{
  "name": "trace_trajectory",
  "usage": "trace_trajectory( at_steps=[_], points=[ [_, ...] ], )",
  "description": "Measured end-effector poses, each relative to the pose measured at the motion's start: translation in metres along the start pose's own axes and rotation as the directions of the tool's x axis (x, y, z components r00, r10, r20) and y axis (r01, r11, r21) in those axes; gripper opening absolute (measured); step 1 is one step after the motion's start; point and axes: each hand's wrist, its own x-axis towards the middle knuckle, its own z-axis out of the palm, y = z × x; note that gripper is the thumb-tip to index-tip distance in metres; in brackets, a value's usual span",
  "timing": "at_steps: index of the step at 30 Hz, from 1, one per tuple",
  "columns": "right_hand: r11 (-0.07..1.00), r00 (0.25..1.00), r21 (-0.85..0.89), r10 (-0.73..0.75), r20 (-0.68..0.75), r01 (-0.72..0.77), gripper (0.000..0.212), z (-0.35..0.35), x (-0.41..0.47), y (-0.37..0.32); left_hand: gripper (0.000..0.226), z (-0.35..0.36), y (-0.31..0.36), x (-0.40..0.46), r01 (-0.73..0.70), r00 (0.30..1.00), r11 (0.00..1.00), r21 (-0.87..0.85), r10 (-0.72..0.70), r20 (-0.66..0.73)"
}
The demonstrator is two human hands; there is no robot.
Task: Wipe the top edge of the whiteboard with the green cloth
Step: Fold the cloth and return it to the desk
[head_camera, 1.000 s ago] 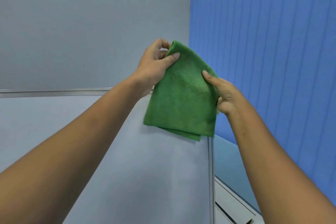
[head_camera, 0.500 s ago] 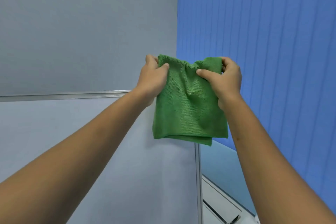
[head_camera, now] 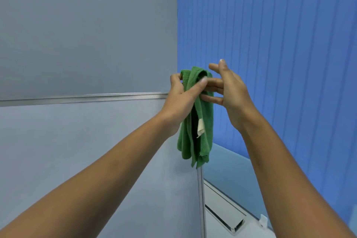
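One whiteboard [head_camera: 77, 160] fills the lower left, its silver top edge [head_camera: 83, 97] running level toward the blue blinds [head_camera: 280, 44]. One green cloth [head_camera: 202, 121], spread flat between two hands half a second ago, now hangs bunched, long axis vertical, at the board's upper right corner. The left hand [head_camera: 181, 100] pinches its top; the right hand [head_camera: 229, 92] has let go, fingers [head_camera: 214, 67] splayed beside it.

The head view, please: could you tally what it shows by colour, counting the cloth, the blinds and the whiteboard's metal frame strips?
Green: 1, the green cloth
Blue: 1, the set of vertical blinds
Silver: 2, the top frame strip and the right side frame strip
Total: 4
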Motion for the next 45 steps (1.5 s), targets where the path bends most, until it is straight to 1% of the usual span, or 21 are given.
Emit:
trace_trajectory(
  at_steps=[2,3,6,7,8,9,10,12,13,15,17,18,20,21,23,27,29,32,39,41,45],
  points=[
    [0.999,0.999,0.047,-0.015,-0.043,0.017,0.029,-0.009,-0.007,0.012,0.030,0.003,-0.010,-0.004,0.004,1.000,1.000,-0.023,-0.004,0.006],
    [0.998,0.993,0.044,-0.044,-0.107,0.049,0.024,-0.012,-0.011,0.020,0.023,0.006,-0.014,-0.005,0.021,1.000,0.999,-0.037,-0.020,0.018],
    [0.992,0.925,-0.054,-0.124,-0.359,0.112,0.008,-0.030,-0.023,0.057,0.018,0.019,-0.032,-0.011,0.088,0.995,0.994,-0.058,-0.085,0.050],
    [0.993,0.909,-0.075,-0.112,-0.401,0.089,0.012,-0.037,-0.030,0.071,0.019,0.025,-0.038,-0.014,0.110,0.993,0.990,-0.088,-0.106,0.059],
    [0.996,0.912,-0.081,-0.076,-0.404,0.048,0.023,-0.042,-0.036,0.082,0.019,0.030,-0.044,-0.016,0.136,0.989,0.983,-0.124,-0.128,0.067],
    [0.998,0.924,-0.064,-0.012,-0.381,-0.013,0.033,-0.048,-0.044,0.093,0.019,0.036,-0.052,-0.019,0.171,0.984,0.973,-0.153,-0.161,0.080],
    [0.997,0.939,-0.025,0.062,-0.337,-0.075,0.039,-0.052,-0.052,0.101,0.018,0.041,-0.059,-0.021,0.210,0.976,0.961,-0.178,-0.197,0.092],
    [0.982,0.954,0.075,0.185,-0.237,-0.172,0.034,-0.061,-0.066,0.119,0.020,0.053,-0.075,-0.026,0.299,0.952,0.935,-0.190,-0.280,0.122],
    [0.975,0.950,0.090,0.217,-0.223,-0.201,0.030,-0.065,-0.072,0.127,0.024,0.058,-0.085,-0.028,0.332,0.941,0.926,-0.179,-0.311,0.133],
    [0.970,0.926,0.052,0.242,-0.291,-0.238,0.027,-0.075,-0.087,0.146,0.034,0.071,-0.107,-0.035,0.396,0.914,0.904,-0.162,-0.372,0.160],
    [0.959,0.882,0.017,0.266,-0.390,-0.282,0.028,-0.086,-0.103,0.167,0.045,0.084,-0.134,-0.046,0.454,0.881,0.881,-0.130,-0.422,0.214],
    [0.950,0.853,0.014,0.287,-0.436,-0.313,0.030,-0.092,-0.111,0.179,0.056,0.090,-0.147,-0.052,0.484,0.857,0.871,-0.083,-0.453,0.246],
    [0.919,0.766,0.041,0.351,-0.539,-0.392,0.030,-0.105,-0.132,0.206,0.072,0.105,-0.183,-0.072,0.553,0.784,0.832,0.030,-0.533,0.319],
    [0.900,0.718,0.063,0.385,-0.579,-0.431,0.028,-0.112,-0.143,0.219,0.071,0.111,-0.202,-0.084,0.578,0.748,0.812,0.074,-0.564,0.349],
    [0.857,0.630,0.104,0.448,-0.634,-0.504,0.025,-0.128,-0.167,0.248,0.060,0.124,-0.240,-0.106,0.615,0.692,0.772,0.158,-0.625,0.361],
    [0.740,0.464,0.192,0.578,-0.671,-0.644,0.022,-0.155,-0.218,0.295,0.038,0.151,-0.303,-0.142,0.652,0.596,0.697,0.298,-0.714,0.366],
    [0.688,0.385,0.202,0.596,-0.705,-0.697,0.025,-0.171,-0.240,0.313,0.033,0.170,-0.330,-0.156,0.656,0.551,0.671,0.346,-0.739,0.389],
    [0.624,0.295,0.199,0.596,-0.747,-0.756,0.027,-0.192,-0.272,0.332,0.031,0.194,-0.366,-0.176,0.632,0.499,0.649,0.424,-0.759,0.419],
    [0.411,0.149,0.146,0.603,-0.784,-0.900,0.034,-0.227,-0.330,0.379,0.037,0.235,-0.434,-0.215,0.610,0.379,0.563,0.557,-0.825,0.419],
    [0.369,0.135,0.124,0.602,-0.787,-0.921,0.035,-0.230,-0.339,0.387,0.036,0.241,-0.445,-0.222,0.583,0.370,0.559,0.590,-0.829,0.419],
    [0.315,0.160,0.029,0.558,-0.814,-0.949,0.035,-0.237,-0.350,0.394,0.033,0.249,-0.459,-0.230,0.500,0.416,0.600,0.625,-0.799,0.434]
  ],
)
